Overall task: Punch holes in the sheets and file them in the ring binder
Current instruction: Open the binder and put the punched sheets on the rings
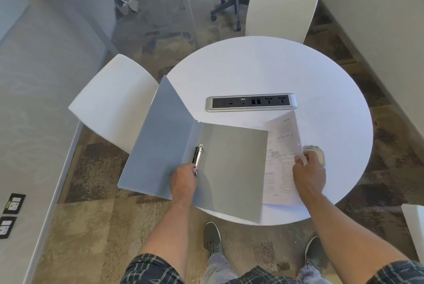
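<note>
Head view: a grey ring binder (206, 160) lies open on the near-left part of a round white table (286, 72), its left cover tilted up and hanging past the table edge. The metal ring mechanism (198, 156) runs along the spine. The left hand (183, 180) sits at the near end of that mechanism with its fingers curled over it; whether they actually grip it cannot be told from here. Just right of the binder lie the printed sheets (283, 160), their left edge tucked under the binder's right cover. The right hand (308, 174) pinches the sheets' right edge, lifting it slightly off the table. Touching that hand on its far side is a small pale hole punch (315, 154), partly hidden by the fingers. A silver power and data socket strip (251, 102) is set into the tabletop beyond the binder. Two white chairs (114, 100) stand at the table's left and far sides.
</note>
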{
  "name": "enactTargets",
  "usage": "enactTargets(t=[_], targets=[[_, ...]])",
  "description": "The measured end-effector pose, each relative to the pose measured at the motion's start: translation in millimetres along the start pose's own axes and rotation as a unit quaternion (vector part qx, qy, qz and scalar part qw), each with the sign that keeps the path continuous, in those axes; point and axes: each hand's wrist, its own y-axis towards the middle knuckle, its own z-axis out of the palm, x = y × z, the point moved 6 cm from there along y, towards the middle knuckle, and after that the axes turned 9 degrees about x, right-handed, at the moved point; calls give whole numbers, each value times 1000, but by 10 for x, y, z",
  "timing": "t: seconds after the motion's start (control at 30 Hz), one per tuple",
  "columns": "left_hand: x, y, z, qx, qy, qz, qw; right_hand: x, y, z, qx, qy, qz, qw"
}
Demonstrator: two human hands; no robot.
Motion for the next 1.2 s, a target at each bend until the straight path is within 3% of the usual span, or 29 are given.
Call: enactTargets(t=[0.3, 0.53, 0.6, 0.7, 0.87, 1.03, 1.2], targets=[[-19, 58, -1, -1, -32, -3, 999, 367, 72, -467, -158, 214, -56, 962], [-32, 50, -14, -4, -41, 6, 999, 553, 73, -698, -201, 307, -71, 928], [-41, 57, -7, 5, -46, 9, 999, 569, 117, -678, -169, 286, -88, 939], [-93, 52, 24, 25, -51, 20, 998, 537, 153, -453, -61, 212, -120, 968], [-241, -31, 84, 15, -47, 59, 997, 287, 80, 99, 90, 66, -80, 990], [-369, -65, 149, 45, -29, 83, 995, 57, 12, 352, 118, -9, 35, 992], [-437, -84, 191, 61, -28, 87, 994, 43, -9, 408, 136, -153, 46, 978]])
